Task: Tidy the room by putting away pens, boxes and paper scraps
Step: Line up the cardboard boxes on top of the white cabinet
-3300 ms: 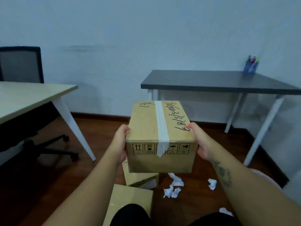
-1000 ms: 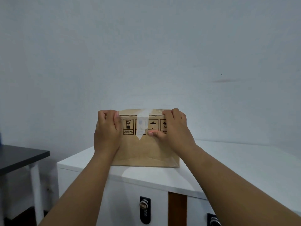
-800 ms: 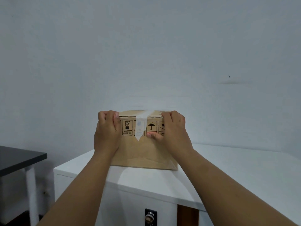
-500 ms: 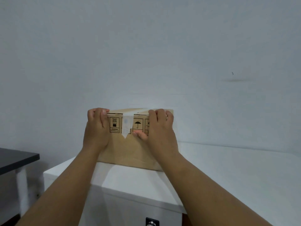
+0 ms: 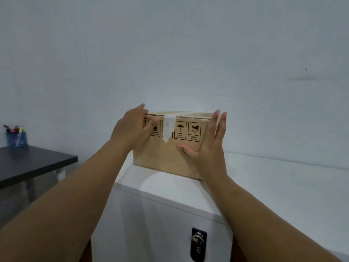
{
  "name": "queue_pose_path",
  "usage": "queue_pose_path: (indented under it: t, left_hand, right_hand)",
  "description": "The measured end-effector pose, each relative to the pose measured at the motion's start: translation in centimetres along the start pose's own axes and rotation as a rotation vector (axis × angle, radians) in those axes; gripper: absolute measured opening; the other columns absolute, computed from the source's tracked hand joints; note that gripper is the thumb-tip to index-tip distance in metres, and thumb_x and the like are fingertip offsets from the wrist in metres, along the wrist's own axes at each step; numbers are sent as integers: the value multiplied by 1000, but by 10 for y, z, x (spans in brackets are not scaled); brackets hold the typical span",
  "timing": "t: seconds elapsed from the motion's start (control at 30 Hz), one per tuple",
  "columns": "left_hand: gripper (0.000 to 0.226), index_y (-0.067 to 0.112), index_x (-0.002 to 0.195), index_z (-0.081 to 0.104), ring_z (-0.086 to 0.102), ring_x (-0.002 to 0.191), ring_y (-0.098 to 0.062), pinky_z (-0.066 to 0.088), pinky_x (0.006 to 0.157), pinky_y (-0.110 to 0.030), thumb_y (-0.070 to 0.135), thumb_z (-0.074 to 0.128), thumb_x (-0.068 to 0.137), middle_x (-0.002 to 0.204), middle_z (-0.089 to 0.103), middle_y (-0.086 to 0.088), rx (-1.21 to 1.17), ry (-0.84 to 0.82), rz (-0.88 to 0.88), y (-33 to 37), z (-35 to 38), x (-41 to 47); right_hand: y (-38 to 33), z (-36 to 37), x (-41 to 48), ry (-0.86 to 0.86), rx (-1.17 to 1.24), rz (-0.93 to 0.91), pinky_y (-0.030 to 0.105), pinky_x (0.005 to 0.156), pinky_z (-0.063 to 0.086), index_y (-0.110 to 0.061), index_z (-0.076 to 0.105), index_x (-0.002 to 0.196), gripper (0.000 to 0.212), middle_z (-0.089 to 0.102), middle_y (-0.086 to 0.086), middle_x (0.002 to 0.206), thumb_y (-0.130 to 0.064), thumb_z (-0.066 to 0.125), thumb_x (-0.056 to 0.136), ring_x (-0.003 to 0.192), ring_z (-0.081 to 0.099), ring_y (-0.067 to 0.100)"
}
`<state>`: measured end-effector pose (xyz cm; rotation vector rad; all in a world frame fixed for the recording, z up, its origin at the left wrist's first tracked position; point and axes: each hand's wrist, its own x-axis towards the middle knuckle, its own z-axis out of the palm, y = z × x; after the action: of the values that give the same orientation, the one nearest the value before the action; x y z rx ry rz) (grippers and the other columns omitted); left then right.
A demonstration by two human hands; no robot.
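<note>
The cardboard box (image 5: 170,154) stands on the white cabinet (image 5: 264,186), between the two hands. The left hand (image 5: 132,129) lies flat on its front left edge, fingers straight. The right hand (image 5: 209,146) is spread at its right edge with fingers extended and gripping nothing; contact cannot be told. Tape (image 5: 167,127) between the thumbs seals the box, hiding its contents. Far left of the left fingers, a blue pen holder (image 5: 16,139) holds pens (image 5: 14,128) on a dark table (image 5: 32,163).
</note>
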<state>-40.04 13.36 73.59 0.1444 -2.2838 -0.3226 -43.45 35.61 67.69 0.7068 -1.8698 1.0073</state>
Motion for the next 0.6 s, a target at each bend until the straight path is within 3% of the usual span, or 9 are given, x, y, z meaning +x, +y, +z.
queue_pose_path:
  t: [0.07,0.17,0.27,0.33,0.43,0.5,0.6]
  left_hand:
    - [74,22,136,45,50,123,-20,46,95,-47,75,40,85,143,47,2,-53,-60,4,-3,-8,2]
    - [76,28,146,36,46,129,-20,44,99,-47,72,45,85,143,46,3,23,-86,43,-13,-11,4]
    - [70,36,147,35,43,131,-18,43,102,-50,70,46,87,144,44,5,-40,-98,50,-21,-11,4]
    - [67,33,146,38,44,131,-18,41,104,-49,65,49,88,145,42,4,-83,-102,33,-26,-10,6]
    - [67,29,146,39,43,132,-17,39,107,-46,62,51,89,146,42,3,-108,-131,29,-28,-13,8]
    - [68,30,145,40,42,132,-19,38,108,-48,65,50,88,145,43,3,-90,-161,20,-31,-14,11]
    - [81,24,139,44,40,130,-33,33,107,-59,81,35,82,132,52,-3,18,-154,36,-31,-15,12]
  right_hand:
    - [-2,1,3,-14,88,16,26,115,22,-29,-25,146,132,-11,-6,161,-47,81,69,150,-3,13]
    - [-1,1,1,-72,287,206,27,114,29,-41,-26,145,136,4,-9,164,-38,86,68,148,18,8]
    - [5,2,-6,-225,509,391,22,98,49,-33,3,153,119,47,-7,145,-32,87,69,119,55,2]
    - [12,7,-7,-289,573,431,22,87,56,-27,14,150,109,60,-11,127,-26,88,69,102,64,-1]
    - [20,18,-7,-306,607,437,28,89,57,-28,15,149,109,59,-8,129,-26,88,68,104,65,2]
    - [22,23,-7,-314,608,447,34,99,52,-35,8,150,119,47,-4,144,-35,89,64,120,57,11]
    - [18,25,-8,-330,588,470,39,104,47,-42,4,149,126,38,-7,149,-43,91,58,130,48,19]
